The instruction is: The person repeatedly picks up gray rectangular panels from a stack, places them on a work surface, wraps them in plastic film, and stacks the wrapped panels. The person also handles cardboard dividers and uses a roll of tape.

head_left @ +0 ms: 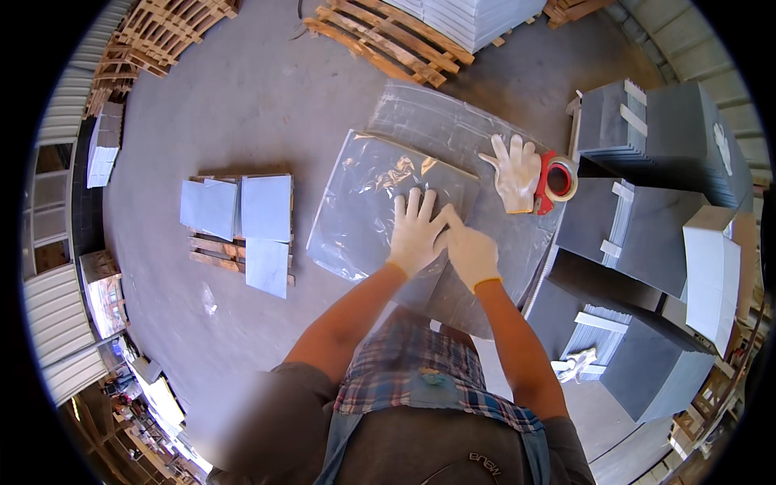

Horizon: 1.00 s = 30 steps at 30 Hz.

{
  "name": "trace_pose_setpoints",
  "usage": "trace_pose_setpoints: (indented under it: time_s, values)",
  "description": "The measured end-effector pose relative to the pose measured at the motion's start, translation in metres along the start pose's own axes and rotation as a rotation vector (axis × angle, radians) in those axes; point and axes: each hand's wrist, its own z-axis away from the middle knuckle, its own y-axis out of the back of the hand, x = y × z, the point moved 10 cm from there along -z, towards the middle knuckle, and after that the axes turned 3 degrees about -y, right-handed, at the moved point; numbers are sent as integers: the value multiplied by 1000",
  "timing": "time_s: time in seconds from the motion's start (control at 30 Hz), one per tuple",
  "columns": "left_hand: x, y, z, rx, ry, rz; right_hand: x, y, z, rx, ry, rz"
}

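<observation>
A flat grey slab wrapped in clear, shiny plastic film (356, 194) lies in front of me. My left hand (416, 234), in a white knit glove, rests flat on the film with its fingers spread. My right hand (471, 252), gloved too, is closed at the film's right part, its fingertips close to the left thumb. What its fingers hold, if anything, is hidden. Right of the slab lie a loose white glove (516, 174) and a red tape dispenser (558, 182) with a roll of tape. All rest on a larger, film-covered grey surface (420, 105).
Stacks of grey slabs (630, 234) stand close on my right, with white strips and a crumpled glove (578, 364). A low pallet with light blue-grey panels (267, 206) sits left on the concrete floor (186, 121). A wooden pallet (388, 36) lies beyond the work surface.
</observation>
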Motion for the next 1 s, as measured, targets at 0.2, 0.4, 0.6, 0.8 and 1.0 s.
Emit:
trace_pose_setpoints:
  time_s: [0.2,0.4,0.6,0.8,1.0]
  values:
    - [30,6,0,-22,-194,70,64,21,-25,84,-68,4]
    - [40,-1,-1,-78,-255,50,45,20,36,406,71,-182]
    - [41,-8,-2,-41,-319,28,-46,-58,128,131,636,-172]
    - [41,-13,-1,-63,-327,22,20,-88,111,58,-285,-739]
    - [40,-16,-1,-78,-316,26,27,-138,119,15,-636,-1383]
